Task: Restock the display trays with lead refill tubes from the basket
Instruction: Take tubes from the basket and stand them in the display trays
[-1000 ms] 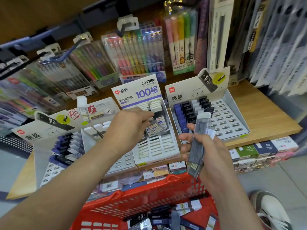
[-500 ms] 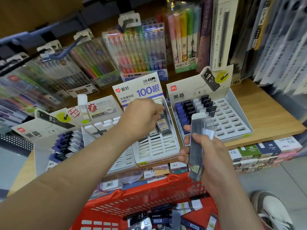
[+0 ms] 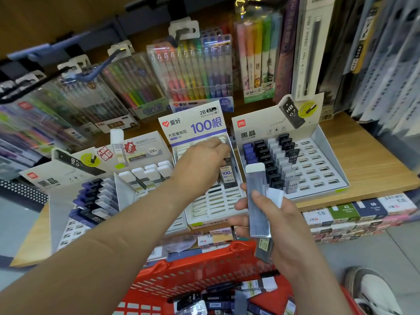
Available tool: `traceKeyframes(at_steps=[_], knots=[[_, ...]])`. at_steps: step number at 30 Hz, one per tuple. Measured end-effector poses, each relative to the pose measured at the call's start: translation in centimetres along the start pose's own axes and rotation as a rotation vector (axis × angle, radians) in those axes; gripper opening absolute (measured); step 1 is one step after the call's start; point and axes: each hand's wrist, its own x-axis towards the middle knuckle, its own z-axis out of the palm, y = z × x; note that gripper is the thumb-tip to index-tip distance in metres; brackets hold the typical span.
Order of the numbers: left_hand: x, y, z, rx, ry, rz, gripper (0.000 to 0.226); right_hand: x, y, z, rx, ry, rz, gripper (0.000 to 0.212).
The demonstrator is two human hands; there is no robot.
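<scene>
My left hand [image 3: 200, 164] reaches into the middle white display tray [image 3: 213, 214] under the "100" card. Its fingers curl over the top of a dark lead refill tube [image 3: 227, 176] that stands in the tray's right column; the tube's upper end is hidden by the hand. My right hand [image 3: 284, 228] holds a bundle of grey lead refill tubes [image 3: 258, 201] upright in front of the tray. Below, the red basket [image 3: 204, 269] holds several more loose tubes [image 3: 218, 294].
A right-hand tray [image 3: 318, 169] has dark and blue tubes in its left columns and open slots elsewhere. Two more trays [image 3: 91, 201] stand at the left. Hanging pen packs [image 3: 193, 71] fill the back. The wooden shelf [image 3: 368, 160] ends right; a shoe [image 3: 372, 292] is on the floor.
My left hand moved up and right, deeper into the middle tray, carrying the labelled tube with it. My right hand kept its bundle in nearly the same place.
</scene>
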Motion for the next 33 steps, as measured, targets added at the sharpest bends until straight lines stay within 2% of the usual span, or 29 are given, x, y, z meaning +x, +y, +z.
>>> traceKeyframes(at_steps=[4, 6, 7, 9, 10, 12, 13, 16, 18, 20, 22, 24, 26, 28, 33], knots=[[-0.3, 0.2, 0.5, 0.011, 0.073, -0.033, 0.035, -0.1, 0.2, 0.2, -0.076, -0.024, 0.011, 0.021], [-0.3, 0.5, 0.4, -0.037, 0.116, -0.089, 0.043, -0.1, 0.3, 0.2, -0.121, -0.026, 0.013, 0.023], [-0.4, 0.8, 0.1, -0.097, 0.148, -0.138, 0.039, -0.1, 0.4, 0.1, -0.133, -0.031, 0.020, 0.025], [-0.9, 1.6, -0.6, -0.370, 0.194, -0.284, 0.025, -0.2, 0.4, 0.1, -0.123, -0.038, 0.047, 0.030], [-1.3, 2.1, -1.3, -0.604, 0.172, -0.370, 0.026, -0.2, 0.5, 0.0, -0.097, -0.034, 0.072, 0.031], [-2.6, 2.7, -2.7, -1.102, -0.011, -0.464, 0.041, -0.3, 0.5, -0.2, -0.014, -0.048, 0.150, 0.034], [-3.5, 2.7, -3.1, -1.238, -0.111, -0.452, 0.045, -0.3, 0.7, -0.3, 0.037, -0.093, 0.191, 0.036], [-6.0, 2.0, -3.6, -1.453, -0.286, -0.401, 0.035, -0.6, 1.2, -0.2, 0.189, -0.301, 0.283, 0.037], [-7.4, 1.2, -3.7, -1.570, -0.276, -0.426, 0.027, -0.5, 1.7, 0.0, 0.212, -0.375, 0.306, 0.039], [-8.4, 0.5, -4.1, -1.535, -0.221, -0.504, 0.022, -0.2, 2.1, 0.1, 0.158, -0.366, 0.294, 0.042], [-8.7, 0.2, -4.5, -1.388, -0.124, -0.629, 0.016, 0.0, 2.2, 0.0, 0.039, -0.306, 0.267, 0.044], [-8.6, -0.2, -4.6, -1.273, 0.059, -0.744, 0.015, 0.1, 2.1, -0.2, -0.098, -0.213, 0.247, 0.045], [-8.1, -0.9, -4.5, -1.168, 0.233, -0.813, 0.019, 0.2, 1.9, -0.6, -0.145, -0.105, 0.236, 0.037], [-7.5, -1.5, -4.2, -1.047, 0.303, -0.804, 0.021, 0.5, 1.7, -1.0, -0.077, -0.017, 0.210, 0.026], [-6.4, -1.2, -2.9, -0.752, 0.252, -0.636, 0.022, 1.0, 1.2, -1.3, 0.142, 0.067, 0.121, 0.032]])
